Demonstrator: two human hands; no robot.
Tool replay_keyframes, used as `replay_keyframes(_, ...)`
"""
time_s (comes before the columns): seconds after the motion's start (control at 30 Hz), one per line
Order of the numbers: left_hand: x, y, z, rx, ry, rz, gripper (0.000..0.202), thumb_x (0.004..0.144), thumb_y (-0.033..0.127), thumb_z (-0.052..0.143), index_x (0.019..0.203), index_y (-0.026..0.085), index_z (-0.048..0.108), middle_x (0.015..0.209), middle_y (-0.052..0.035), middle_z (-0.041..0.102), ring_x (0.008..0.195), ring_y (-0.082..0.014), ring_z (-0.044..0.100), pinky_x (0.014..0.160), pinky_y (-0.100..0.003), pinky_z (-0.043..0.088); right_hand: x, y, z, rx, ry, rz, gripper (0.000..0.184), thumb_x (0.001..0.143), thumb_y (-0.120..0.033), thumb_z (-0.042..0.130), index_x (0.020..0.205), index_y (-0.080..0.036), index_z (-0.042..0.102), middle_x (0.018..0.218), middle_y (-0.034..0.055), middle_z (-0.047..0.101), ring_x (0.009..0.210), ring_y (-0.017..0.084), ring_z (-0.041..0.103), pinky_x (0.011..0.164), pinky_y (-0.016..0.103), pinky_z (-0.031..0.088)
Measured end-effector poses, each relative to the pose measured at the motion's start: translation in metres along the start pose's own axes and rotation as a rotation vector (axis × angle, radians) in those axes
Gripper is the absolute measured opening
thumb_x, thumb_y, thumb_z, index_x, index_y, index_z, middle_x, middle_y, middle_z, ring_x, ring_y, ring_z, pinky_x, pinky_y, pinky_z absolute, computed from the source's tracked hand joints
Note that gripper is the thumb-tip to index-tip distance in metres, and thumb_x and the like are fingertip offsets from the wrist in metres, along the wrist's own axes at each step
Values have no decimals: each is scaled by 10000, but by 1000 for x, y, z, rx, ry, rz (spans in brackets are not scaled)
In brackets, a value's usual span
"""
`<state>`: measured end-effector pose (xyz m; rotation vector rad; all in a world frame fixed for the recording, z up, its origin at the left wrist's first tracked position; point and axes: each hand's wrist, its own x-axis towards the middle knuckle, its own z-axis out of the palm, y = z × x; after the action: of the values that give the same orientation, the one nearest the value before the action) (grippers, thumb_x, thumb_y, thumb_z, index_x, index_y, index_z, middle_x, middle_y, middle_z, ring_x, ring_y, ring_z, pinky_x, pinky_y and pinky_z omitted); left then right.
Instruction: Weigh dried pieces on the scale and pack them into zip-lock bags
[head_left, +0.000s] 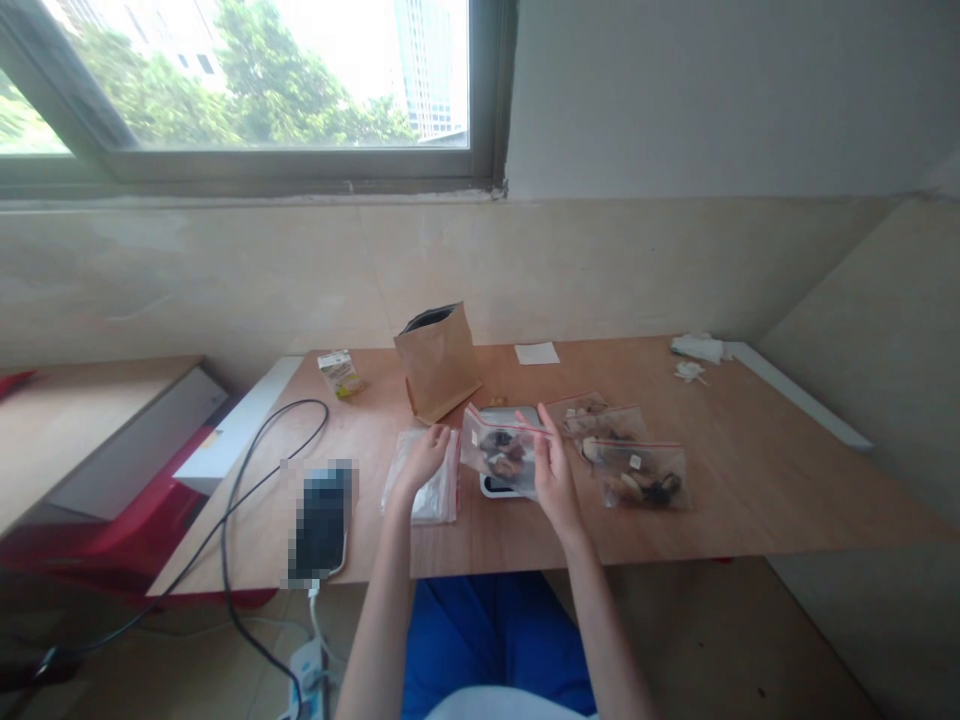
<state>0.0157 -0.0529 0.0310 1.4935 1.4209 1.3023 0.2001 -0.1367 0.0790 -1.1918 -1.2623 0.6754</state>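
Nearest, at eleven o'clock, the left hand (424,458) lies half-curled on a flattened clear plastic bag (424,495), its grip unclear. At twelve, the right hand (553,470) pinches a clear zip bag of dark dried pieces (499,452) above a white digital scale (510,414). Two filled clear zip bags (637,465) lie at one o'clock; a brown kraft paper pouch (439,360) stands farthest, at twelve.

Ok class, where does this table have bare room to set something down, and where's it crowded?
Bare wood of the table lies right of the zip bags. The crowded part is the middle, around the kitchen scale and the right hand.
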Motion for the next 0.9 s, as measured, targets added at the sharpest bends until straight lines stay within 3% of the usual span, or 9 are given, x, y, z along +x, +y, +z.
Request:
replay_keyframes(0.1, -16, 25, 4, -187, -111, 47, 288, 819, 394, 511, 967, 216, 684, 1005, -79, 698, 945, -202, 637, 795, -309, 489, -2, -5, -4, -42, -94, -29, 471, 936, -408, 298, 1354, -190, 285, 1227, 125, 592, 1172, 188, 525, 1019, 412, 367)
replay_keyframes(0.2, -32, 40, 13, -295, -170, 22, 314, 797, 435, 549, 978, 211, 673, 1015, -72, 686, 958, -194, 621, 848, -310, 473, -3, -8, -8, -82, -40, -58, 320, 932, -394, 325, 1172, -195, 396, 1189, 138, 613, 1127, 197, 557, 971, 401, 406)
replay_keyframes(0.33, -48, 36, 24, -478, -188, -106, 387, 756, 471, 594, 1004, 180, 654, 975, -84, 683, 882, -192, 629, 800, -317, 487, 1, -5, -13, 10, 227, -9, 176, 925, -402, 333, 921, -230, 371, 1085, 145, 664, 1023, 208, 619, 871, 390, 464)
replay_keyframes(0.47, -58, 26, 33, -497, -251, -84, 317, 720, 448, 641, 871, 172, 682, 959, -85, 687, 898, -213, 621, 801, -328, 478, 4, -5, -17, 171, 264, 19, 212, 876, -413, 460, 799, -235, 373, 1018, 106, 697, 984, 207, 638, 850, 373, 474)
replay_keyframes(0.57, -61, 28, 35, -462, -129, -43, 293, 753, 454, 603, 722, 169, 662, 805, -54, 684, 815, -189, 615, 784, -310, 465, 5, -3, -19, 211, 238, 57, 248, 809, -428, 565, 765, -209, 459, 954, 93, 712, 934, 212, 653, 823, 353, 485)
replay_keyframes(0.7, -61, 46, 30, -436, 86, -32, 343, 784, 495, 544, 703, 176, 640, 664, -9, 623, 665, -149, 564, 664, -264, 447, 4, 5, -24, 187, 282, 159, 298, 739, -463, 634, 757, -175, 559, 771, 66, 713, 704, 206, 677, 688, 326, 515)
replay_keyframes(0.9, -57, 71, 14, -333, 362, -27, 348, 800, 490, 525, 662, 178, 594, 537, 38, 483, 544, -109, 460, 545, -220, 372, 3, 13, -32, 212, 324, 231, 351, 754, -490, 610, 819, -145, 601, 783, 94, 712, 607, 198, 670, 605, 316, 518)
